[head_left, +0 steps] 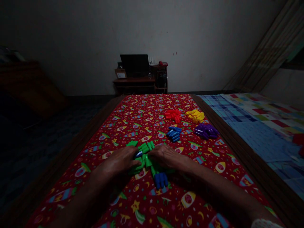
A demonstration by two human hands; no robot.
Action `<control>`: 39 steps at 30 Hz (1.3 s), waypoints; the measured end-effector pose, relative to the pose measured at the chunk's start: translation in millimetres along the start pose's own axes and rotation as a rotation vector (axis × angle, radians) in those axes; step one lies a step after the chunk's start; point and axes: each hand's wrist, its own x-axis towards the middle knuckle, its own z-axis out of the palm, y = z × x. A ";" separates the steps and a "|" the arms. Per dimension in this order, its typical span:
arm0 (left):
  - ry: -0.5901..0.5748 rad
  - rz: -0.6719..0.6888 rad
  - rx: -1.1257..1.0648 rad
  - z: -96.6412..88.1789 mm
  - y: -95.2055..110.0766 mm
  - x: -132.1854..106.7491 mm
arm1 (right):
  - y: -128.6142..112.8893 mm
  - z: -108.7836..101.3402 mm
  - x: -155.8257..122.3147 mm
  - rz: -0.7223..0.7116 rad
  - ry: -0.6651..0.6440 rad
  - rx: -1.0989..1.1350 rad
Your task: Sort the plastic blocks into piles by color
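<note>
A loose pile of green plastic pieces (143,148) lies on a red cloth with a rocket print, between my two hands. My left hand (118,161) reaches in from the left, with a small blue plastic piece (139,154) between its thumb and forefinger. From the right, my right hand (166,155) is bent over the pile with its fingers together; the fingertips touch the green pieces, and what they grip is hidden. Below the right hand, several blue pieces (161,180) lie side by side against a green one.
Farther up the cloth (135,107) are sorted heaps: blue pieces (174,134), red pieces (173,116), yellow pieces (196,116) and purple pieces (206,131). A desk with a monitor (135,65) stands by the far wall. A bed with a checked cover (228,110) adjoins on the right.
</note>
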 end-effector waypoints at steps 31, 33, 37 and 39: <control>-0.057 -0.065 -0.143 0.7 -33.9 10.3 | 80.6 -46.8 -26.0 0.589 0.276 -0.350; -0.041 -0.059 -0.098 2.0 -24.3 13.3 | 83.8 -45.1 -28.0 0.610 0.258 -0.377; 0.026 -0.009 -0.091 -1.3 -19.6 14.8 | 88.8 -40.1 -32.1 0.601 0.242 -0.381; 0.075 -0.021 -0.120 -5.8 -20.1 15.9 | 90.9 -39.3 -34.4 0.559 0.264 -0.368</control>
